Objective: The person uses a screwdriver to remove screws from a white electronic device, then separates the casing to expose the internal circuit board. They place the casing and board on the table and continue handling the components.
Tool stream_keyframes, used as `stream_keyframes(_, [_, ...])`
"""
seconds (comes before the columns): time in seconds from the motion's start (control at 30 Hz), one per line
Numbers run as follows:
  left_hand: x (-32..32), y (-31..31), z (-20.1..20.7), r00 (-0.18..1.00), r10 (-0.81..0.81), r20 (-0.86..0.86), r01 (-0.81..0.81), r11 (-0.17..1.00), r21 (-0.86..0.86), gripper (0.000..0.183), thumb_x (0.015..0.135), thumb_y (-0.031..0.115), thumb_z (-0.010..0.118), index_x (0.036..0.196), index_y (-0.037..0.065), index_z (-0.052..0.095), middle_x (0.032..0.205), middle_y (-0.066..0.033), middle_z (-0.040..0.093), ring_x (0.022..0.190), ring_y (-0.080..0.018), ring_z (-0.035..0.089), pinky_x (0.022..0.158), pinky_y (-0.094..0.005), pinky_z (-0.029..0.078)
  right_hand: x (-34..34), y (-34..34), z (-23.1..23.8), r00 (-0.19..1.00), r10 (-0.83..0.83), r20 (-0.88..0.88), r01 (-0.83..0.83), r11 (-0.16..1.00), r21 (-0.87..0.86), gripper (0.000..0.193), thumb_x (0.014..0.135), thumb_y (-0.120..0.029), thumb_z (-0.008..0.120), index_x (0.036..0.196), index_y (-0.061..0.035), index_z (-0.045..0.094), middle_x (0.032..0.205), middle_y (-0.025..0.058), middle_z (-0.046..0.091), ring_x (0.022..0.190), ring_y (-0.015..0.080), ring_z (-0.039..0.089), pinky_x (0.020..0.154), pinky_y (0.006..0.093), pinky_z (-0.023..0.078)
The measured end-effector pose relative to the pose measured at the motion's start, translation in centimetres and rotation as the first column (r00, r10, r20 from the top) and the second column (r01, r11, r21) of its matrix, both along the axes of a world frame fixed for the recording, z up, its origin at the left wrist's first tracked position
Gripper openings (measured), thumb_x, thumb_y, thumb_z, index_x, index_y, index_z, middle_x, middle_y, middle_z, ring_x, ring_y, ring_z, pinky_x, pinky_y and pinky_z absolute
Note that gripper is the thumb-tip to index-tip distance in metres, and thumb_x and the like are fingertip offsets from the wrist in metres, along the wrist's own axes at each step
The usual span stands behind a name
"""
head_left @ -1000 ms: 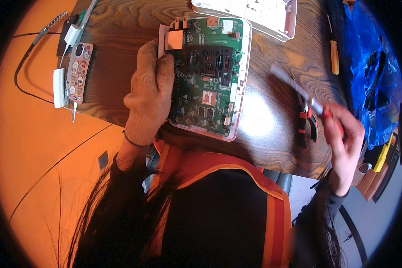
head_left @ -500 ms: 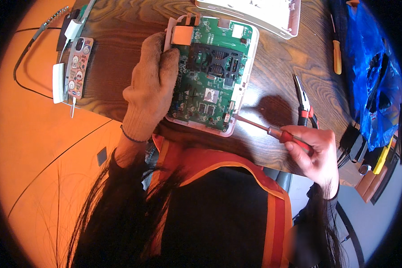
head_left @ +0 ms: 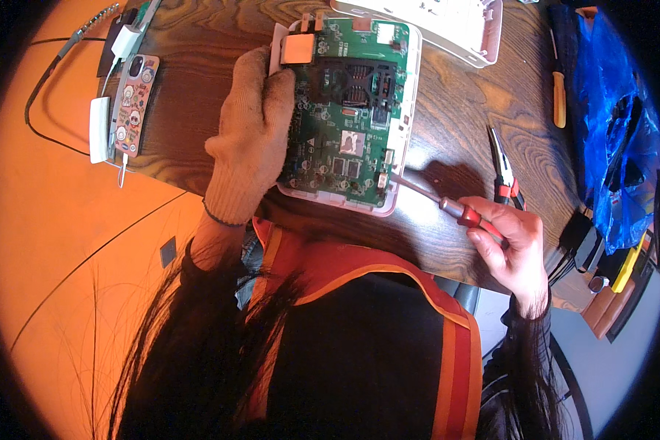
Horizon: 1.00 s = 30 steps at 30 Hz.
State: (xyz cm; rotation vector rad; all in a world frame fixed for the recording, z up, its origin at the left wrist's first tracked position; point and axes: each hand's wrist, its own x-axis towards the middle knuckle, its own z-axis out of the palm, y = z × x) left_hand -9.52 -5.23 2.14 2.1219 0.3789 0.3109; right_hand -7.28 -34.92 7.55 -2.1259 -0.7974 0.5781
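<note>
A green circuit board (head_left: 323, 136) sits in a shallow white plastic casing (head_left: 414, 66) on the wooden table. My left hand (head_left: 253, 132), in a tan knitted glove, grips the casing along its left side, with the fingers toward the upper left corner. My bare right hand (head_left: 513, 242) is closed round the red handle of a screwdriver (head_left: 458, 211). Its shaft points left, and the tip meets the board's lower right edge, beside a small white connector (head_left: 383, 180). Whether the tip is under the board cannot be made out.
Pliers (head_left: 504, 169) with red and black handles lie beyond my right hand. Farther right are a yellow-handled screwdriver (head_left: 559, 99) and a blue plastic bag (head_left: 616, 147). A white casing half (head_left: 484, 37) lies at the back. On the left is a phone (head_left: 133, 110) with a cable.
The screwdriver tip has shifted slightly up along the board's right edge, and its shaft slants a little more. The whole view has shifted slightly. Both hands keep their holds.
</note>
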Motion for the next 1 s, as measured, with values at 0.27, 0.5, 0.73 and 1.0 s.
stream_keyframes(0.27, [-0.2, -0.3, -0.1, 0.996, 0.078, -0.04, -0.081, 0.993, -0.086, 0.034, 0.095, 0.025, 0.045, 0.119, 0.0, 0.048, 0.104, -0.0186, 0.059, 0.096, -0.0277, 0.057, 0.087, -0.0368, 0.042, 0.1, 0.6, -1.2, 0.901, -0.114, -0.418, 0.181, 0.976, 0.123, 0.023, 0.09, -0.016, 0.058, 0.102, 0.0023, 0.063, 0.074, 0.0068, 0.063, 0.058, 0.013, 0.057, 0.055, 0.0248, 0.044])
stream_keyframes(0.5, [-0.7, -1.8, 1.5, 0.923, 0.298, -0.244, -0.359, 0.897, -0.259, 0.041, 0.093, 0.03, 0.047, 0.122, 0.001, 0.047, 0.106, -0.0153, 0.058, 0.093, -0.0227, 0.056, 0.083, -0.0301, 0.043, -0.6, 0.6, 0.6, 0.602, -0.267, -0.753, 0.463, 0.885, 0.056, 0.024, 0.094, -0.018, 0.054, 0.103, 0.0027, 0.061, 0.073, -0.0017, 0.053, 0.053, 0.0023, 0.038, 0.047, 0.0181, 0.03])
stream_keyframes(0.73, [-0.5, -1.0, 1.0, 0.991, 0.092, -0.093, -0.11, 0.973, -0.203, 0.035, 0.094, 0.025, 0.045, 0.117, -0.001, 0.047, 0.102, -0.0147, 0.056, 0.094, -0.0219, 0.052, 0.087, -0.0311, 0.039, 0.2, -2.4, 2.5, 0.88, -0.309, -0.36, 0.293, 0.951, -0.099, 0.025, 0.091, -0.014, 0.053, 0.108, 0.0036, 0.059, 0.086, 0.0079, 0.065, 0.083, 0.0144, 0.06, 0.078, 0.0263, 0.046])
stream_keyframes(1.0, [-0.7, -1.4, 0.7, 0.997, 0.065, -0.034, -0.073, 0.946, -0.316, 0.032, 0.095, 0.022, 0.046, 0.117, -0.001, 0.047, 0.103, -0.0139, 0.056, 0.094, -0.0206, 0.053, 0.087, -0.0311, 0.04, 0.7, -0.3, -1.0, 0.775, -0.355, 0.523, 0.527, 0.819, -0.225, 0.027, 0.086, -0.004, 0.059, 0.113, -0.0052, 0.059, 0.094, 0.0136, 0.063, 0.081, 0.0237, 0.064, 0.068, 0.0327, 0.051])
